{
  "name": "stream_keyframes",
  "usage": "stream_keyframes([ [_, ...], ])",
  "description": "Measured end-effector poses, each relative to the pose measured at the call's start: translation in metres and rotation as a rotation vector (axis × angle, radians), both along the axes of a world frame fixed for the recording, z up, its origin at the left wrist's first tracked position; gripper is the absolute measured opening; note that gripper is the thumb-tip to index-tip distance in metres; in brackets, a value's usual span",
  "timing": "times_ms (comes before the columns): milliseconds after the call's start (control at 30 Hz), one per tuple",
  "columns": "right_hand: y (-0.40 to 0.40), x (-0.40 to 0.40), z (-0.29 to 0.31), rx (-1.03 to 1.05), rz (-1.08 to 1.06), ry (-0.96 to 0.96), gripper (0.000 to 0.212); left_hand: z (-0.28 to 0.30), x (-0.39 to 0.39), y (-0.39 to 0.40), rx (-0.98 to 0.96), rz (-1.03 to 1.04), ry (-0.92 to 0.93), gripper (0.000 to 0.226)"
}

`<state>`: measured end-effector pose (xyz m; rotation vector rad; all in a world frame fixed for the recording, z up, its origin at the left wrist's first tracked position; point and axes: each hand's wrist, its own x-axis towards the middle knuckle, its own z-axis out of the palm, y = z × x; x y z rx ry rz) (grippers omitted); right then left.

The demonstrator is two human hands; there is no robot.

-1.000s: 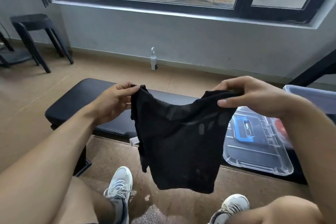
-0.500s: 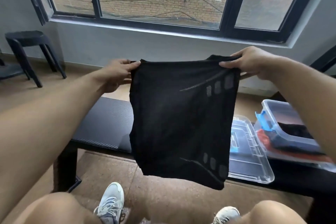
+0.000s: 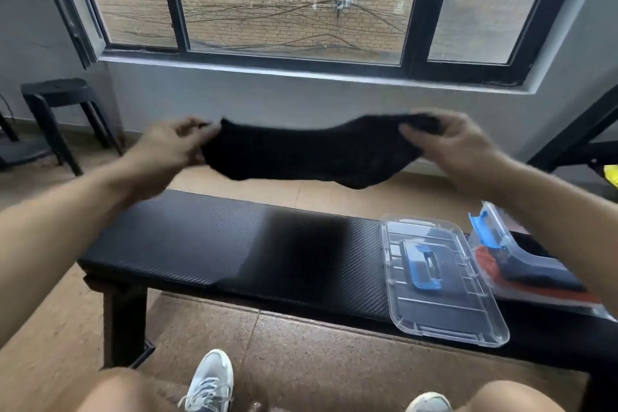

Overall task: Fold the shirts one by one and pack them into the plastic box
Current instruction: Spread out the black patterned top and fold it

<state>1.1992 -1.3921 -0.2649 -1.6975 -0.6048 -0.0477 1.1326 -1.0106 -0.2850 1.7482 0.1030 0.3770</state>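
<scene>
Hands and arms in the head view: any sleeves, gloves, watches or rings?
None visible. The left hand and right hand are bare, without gloves, and both forearms show no sleeves. No watch or wristband shows. Motion blur hides any rings.

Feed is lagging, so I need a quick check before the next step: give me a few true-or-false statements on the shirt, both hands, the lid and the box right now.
1. Both hands hold the black shirt in the air above the bench. True: the left hand and right hand grip opposite ends.
2. The shirt lies flat on the bench. False: it hangs between the hands, clear of the bench.
3. The clear lid rests on the bench. True.
4. The lid is closed on the plastic box. False: it lies apart, beside the box.
5. The box is empty. False: red and dark fabric lies inside.
</scene>
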Motion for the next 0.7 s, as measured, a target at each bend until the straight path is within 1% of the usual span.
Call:
stream_keyframes([
  [67,-0.005,-0.015,-0.042,-0.091,0.075,0.059,0.013,-0.037,-0.027,0.0,0.063,-0.046,0.104,0.011],
  [133,-0.008,-0.03,-0.087,-0.163,0.148,0.171,0.012,-0.073,-0.046,0.008,0.103,-0.122,0.242,0.016],
  [200,-0.009,-0.043,-0.128,-0.242,0.202,0.293,0.009,-0.099,-0.061,0.016,0.192,-0.206,0.385,0.023],
  [267,-0.011,-0.052,-0.155,-0.34,0.24,0.388,0.031,-0.119,-0.07,0.02,0.227,-0.266,0.498,0.023],
  [300,-0.012,-0.057,-0.163,-0.371,0.266,0.438,0.034,-0.125,-0.074,0.021,0.225,-0.29,0.543,0.023],
  [367,-0.013,-0.067,-0.17,-0.43,0.347,0.482,0.018,-0.134,-0.08,0.022,0.226,-0.36,0.616,0.02],
  [400,-0.014,-0.071,-0.172,-0.459,0.382,0.475,0.015,-0.136,-0.083,0.022,0.223,-0.392,0.645,0.018],
  [500,-0.013,-0.08,-0.173,-0.49,0.436,0.49,0.015,-0.142,-0.089,0.024,0.212,-0.44,0.702,0.016],
  [600,-0.007,-0.081,-0.168,-0.49,0.452,0.588,0.014,-0.144,-0.089,0.026,0.2,-0.445,0.728,0.014],
  [667,-0.003,-0.071,-0.165,-0.486,0.425,0.645,0.019,-0.145,-0.081,0.026,0.177,-0.392,0.69,0.012],
  [700,0.0,-0.063,-0.163,-0.488,0.388,0.639,0.02,-0.146,-0.073,0.026,0.173,-0.34,0.647,0.013],
])
